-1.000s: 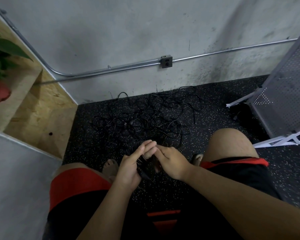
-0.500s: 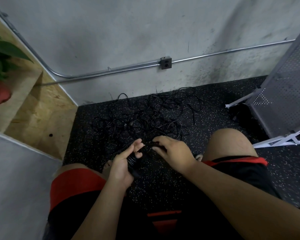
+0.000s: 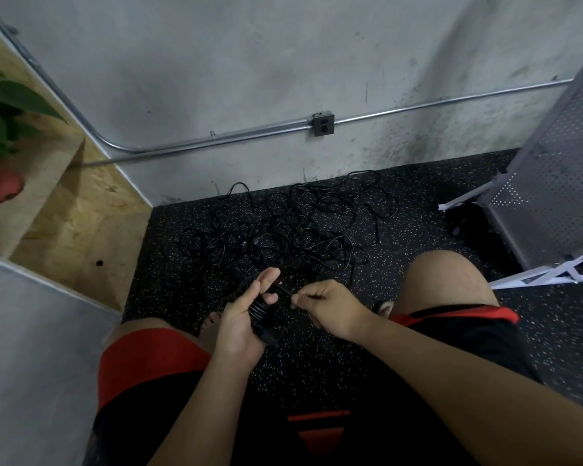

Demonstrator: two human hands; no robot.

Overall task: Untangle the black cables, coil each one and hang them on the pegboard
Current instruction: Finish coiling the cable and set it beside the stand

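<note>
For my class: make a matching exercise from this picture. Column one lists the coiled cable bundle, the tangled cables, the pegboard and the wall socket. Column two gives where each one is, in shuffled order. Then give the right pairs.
Column one
1. coiled cable bundle
2. tangled cables
3. pegboard
4. wall socket

Column two
A. mounted on the metal conduit
B. gripped in the left hand
C. at the right edge, on a white stand
D. spread on the speckled floor

Pairs: 1-B, 2-D, 3-C, 4-A
</note>
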